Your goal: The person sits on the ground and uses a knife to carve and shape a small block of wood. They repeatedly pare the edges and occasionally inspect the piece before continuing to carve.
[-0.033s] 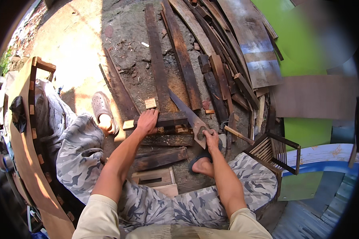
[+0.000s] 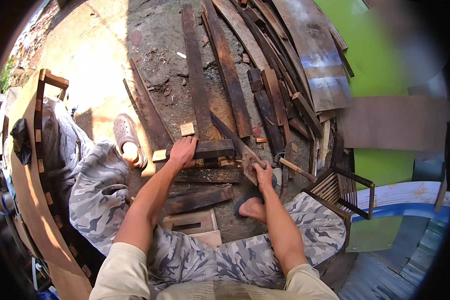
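My left hand is closed over a short dark wooden beam that lies crosswise on other timber. Its left end shows pale, freshly cut wood. My right hand grips the wooden handle of a handsaw. The saw blade slants up and to the left from the handle, across the beam's right end, with its tip over the longer boards. Whether the teeth touch the wood I cannot tell. A small pale-ended block sits just beyond my left hand.
Long dark boards stretch away ahead, with piled timber to their right. A hammer lies right of my right hand, near a slatted wooden frame. Below the beam lie more wood offcuts and a pale wooden box.
The saw and my right hand have shifted very slightly, and the blade looks turned a little more edge-on. My left hand keeps its hold on the beam.
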Motion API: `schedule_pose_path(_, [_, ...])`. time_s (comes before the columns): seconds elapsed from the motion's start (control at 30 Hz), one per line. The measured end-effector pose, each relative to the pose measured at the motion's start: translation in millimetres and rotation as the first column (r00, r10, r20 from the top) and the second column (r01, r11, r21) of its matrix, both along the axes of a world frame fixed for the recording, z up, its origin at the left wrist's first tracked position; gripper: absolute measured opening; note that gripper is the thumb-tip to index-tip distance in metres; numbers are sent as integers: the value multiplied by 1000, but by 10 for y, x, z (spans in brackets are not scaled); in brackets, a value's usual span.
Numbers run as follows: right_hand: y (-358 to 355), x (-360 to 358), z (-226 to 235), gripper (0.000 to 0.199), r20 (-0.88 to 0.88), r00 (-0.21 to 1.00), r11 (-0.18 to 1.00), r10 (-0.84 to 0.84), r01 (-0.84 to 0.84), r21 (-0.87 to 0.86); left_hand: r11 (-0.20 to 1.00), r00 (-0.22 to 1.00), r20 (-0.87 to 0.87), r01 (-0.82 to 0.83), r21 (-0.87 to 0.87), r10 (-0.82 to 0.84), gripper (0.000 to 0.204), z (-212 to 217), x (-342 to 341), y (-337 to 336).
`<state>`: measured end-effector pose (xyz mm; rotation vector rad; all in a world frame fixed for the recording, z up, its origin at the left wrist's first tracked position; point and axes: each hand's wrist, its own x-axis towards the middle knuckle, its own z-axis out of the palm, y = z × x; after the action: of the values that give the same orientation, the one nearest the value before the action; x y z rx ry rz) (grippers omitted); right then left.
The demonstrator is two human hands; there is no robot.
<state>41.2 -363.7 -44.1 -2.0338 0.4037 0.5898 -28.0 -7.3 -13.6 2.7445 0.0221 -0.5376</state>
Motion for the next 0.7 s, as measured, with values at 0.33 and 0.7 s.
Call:
schedule_pose_path(0.33, [343, -249, 1545, 24, 304, 942, 990, 143, -138, -38, 999, 998, 47, -46, 28, 45, 69, -133, -28, -24])
schedule_pose_path(0.7, [804, -1580, 2434, 52, 430, 853, 955, 296, -248, -165, 996, 985, 171, -52, 79, 38, 56, -232, 118, -108])
